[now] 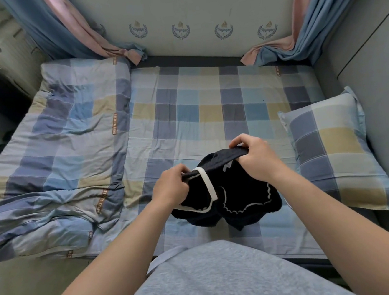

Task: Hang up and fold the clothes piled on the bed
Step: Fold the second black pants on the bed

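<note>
Dark garment [241,195] between left grip [172,185], right grip [255,158]; both pinching waistband.

a single wide-angle view from the person's head looks forward and steeply down across the bed [208,103], crosswise from its near edge toward the wall panel [199,9] at the top of the frame. the left hand [171,185] and right hand [254,158], with the dark garment [241,197] between them, sit close under the lens, just below centre, forearms entering from the lower corners. the quilt [58,148] fills the left side, the pillow [336,152] the right, and straight lines bow toward the edges
</note>
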Demonstrator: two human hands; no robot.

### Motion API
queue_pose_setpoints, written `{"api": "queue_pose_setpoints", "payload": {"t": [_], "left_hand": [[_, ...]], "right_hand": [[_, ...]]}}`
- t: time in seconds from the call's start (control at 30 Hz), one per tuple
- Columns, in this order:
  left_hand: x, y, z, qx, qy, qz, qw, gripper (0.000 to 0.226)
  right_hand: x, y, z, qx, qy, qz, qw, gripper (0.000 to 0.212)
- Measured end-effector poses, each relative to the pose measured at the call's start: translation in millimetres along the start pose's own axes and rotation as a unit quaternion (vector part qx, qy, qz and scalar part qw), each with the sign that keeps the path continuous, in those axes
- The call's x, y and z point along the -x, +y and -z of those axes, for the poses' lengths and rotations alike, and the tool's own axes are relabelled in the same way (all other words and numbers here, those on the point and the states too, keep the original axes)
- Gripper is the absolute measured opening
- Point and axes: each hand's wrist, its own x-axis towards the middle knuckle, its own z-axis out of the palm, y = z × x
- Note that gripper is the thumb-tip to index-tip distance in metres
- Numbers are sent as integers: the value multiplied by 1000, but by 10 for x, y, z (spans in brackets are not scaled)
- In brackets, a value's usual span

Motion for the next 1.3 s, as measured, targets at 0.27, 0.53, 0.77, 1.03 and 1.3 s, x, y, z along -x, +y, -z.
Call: {"api": "queue_pose_setpoints", "payload": {"t": [0.27, 0.53, 0.77, 1.03, 1.3], "left_hand": [[-268, -578, 14, -140, 48, 118, 982, 22], [-158, -968, -149, 321, 26, 328, 888, 33], [-79, -1178, 89, 672, -48, 335, 659, 13], [-443, -531, 495, 655, 14, 130, 744, 54], [-968, 494, 1688, 445, 127, -91, 882, 46]], "right_hand": [[-10, 814, -27, 328, -6, -125, 936, 30], [40, 1162, -144, -75, 76, -340, 934, 39], [110, 1185, 126, -462, -27, -335, 821, 19], [-259, 632, 432, -399, 87, -188, 893, 32], [-815, -420, 1444, -222, 231, 25, 947, 15]]}}
